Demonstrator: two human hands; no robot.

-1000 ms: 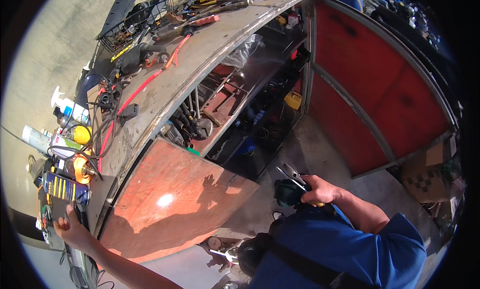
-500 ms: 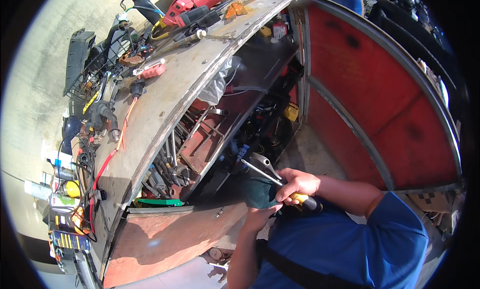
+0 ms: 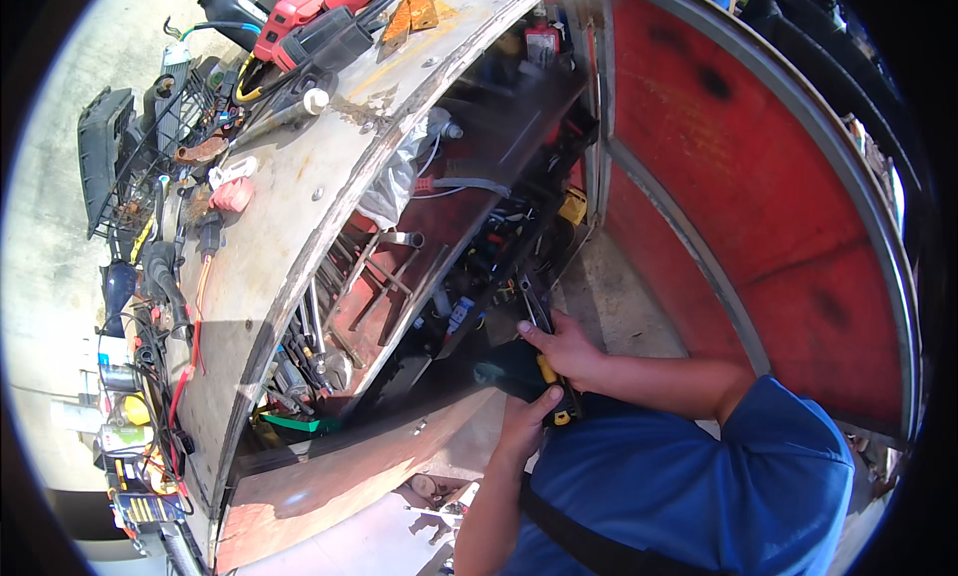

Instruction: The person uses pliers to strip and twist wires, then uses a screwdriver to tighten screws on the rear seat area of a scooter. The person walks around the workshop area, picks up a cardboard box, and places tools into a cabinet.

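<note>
My left hand (image 3: 521,424) is closed around a dark green, rounded thing (image 3: 496,372), partly in shadow; its kind cannot be made out. Its thumb lies against the yellow-and-black handle of a screwdriver (image 3: 548,370). My right hand (image 3: 569,353) is closed just above, with a shiny metal wrench (image 3: 536,307) sticking out past its fingers toward the cabinet. The screwdriver handle sits between the two hands, its shaft hidden. Which hand carries its weight is hard to tell.
Before me stands an open cabinet with metal bars and tools (image 3: 374,272) on its shelf and a lowered front flap (image 3: 349,496). Its worktop (image 3: 299,192) bears a red power tool (image 3: 299,17) and cables. A red door panel (image 3: 738,177) stands at right.
My right hand has shifted up and left, and the screwdriver has turned so its shaft no longer shows. The wrench now points more steeply upward. The view has swung slightly.
</note>
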